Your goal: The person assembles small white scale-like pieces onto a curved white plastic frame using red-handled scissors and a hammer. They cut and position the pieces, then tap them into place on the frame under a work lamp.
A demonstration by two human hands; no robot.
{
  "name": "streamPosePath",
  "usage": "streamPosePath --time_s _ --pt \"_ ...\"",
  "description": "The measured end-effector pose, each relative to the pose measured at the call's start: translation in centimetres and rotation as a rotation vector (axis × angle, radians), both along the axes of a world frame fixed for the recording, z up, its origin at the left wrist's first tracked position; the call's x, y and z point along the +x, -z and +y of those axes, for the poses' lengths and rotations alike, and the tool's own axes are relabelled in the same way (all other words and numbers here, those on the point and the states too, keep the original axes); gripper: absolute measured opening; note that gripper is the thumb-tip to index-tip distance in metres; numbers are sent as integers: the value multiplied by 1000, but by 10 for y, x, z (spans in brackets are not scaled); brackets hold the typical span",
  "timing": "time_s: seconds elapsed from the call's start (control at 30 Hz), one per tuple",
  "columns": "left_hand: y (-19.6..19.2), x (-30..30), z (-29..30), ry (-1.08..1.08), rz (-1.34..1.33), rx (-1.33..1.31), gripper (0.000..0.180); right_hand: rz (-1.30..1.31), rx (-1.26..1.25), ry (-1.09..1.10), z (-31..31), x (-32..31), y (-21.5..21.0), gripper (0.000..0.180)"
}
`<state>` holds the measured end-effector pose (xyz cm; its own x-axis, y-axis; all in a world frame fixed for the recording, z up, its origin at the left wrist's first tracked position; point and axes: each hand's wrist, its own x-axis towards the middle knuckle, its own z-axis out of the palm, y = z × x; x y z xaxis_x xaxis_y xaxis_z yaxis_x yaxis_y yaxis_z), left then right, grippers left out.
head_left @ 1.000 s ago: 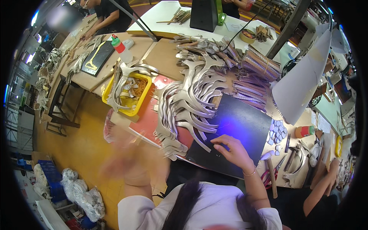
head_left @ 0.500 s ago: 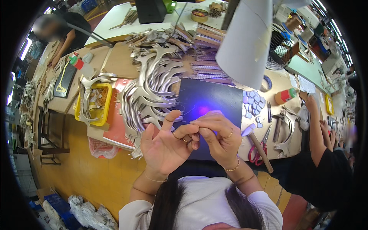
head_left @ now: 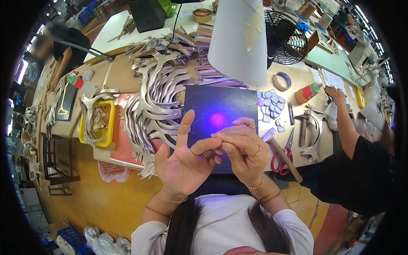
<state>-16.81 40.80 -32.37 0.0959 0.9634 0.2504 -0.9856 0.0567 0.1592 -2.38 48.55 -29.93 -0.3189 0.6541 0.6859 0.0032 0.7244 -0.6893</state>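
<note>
My left hand (head_left: 185, 163) is spread wide, palm up, fingers apart, and holds nothing that I can see. My right hand (head_left: 242, 148) is pinched shut, its fingertips (head_left: 217, 137) meeting my left thumb tip; whatever sits in that pinch is too small to make out. A thin thread (head_left: 196, 122) seems to trail from it toward my left forefinger. Both hands hover over the near edge of the dark mat (head_left: 219, 111), where a violet glow (head_left: 216, 119) falls.

As I judge it, this is an early, fiddly stage: something fine is being readied at my fingertips, and no piece lies on the mat under work. The big heap of silver cut pieces (head_left: 155, 102) left of the mat looks untouched.

Right of the mat lie small pale patches (head_left: 270, 102), a hammer (head_left: 282, 155) and red scissors (head_left: 284, 159). Left of the heap sits a yellow tray (head_left: 109, 127). Behind the mat a white lampshade (head_left: 242, 42) hangs low. Another person's arm (head_left: 346, 123) works well right of the mat; nothing blocks my hands.
</note>
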Motion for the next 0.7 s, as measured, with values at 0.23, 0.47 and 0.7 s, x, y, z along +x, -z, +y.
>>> streamPosePath --time_s 0.23,0.47,0.7 --pt "2 3 0 -55 76 89 80 -34 12 42 -6 4 -3 15" --pt "-2 -6 -1 -48 292 39 86 -22 -3 42 -3 11 0 9" --pt "-10 -13 6 9 307 29 88 45 -164 -55 2 20 5 4"
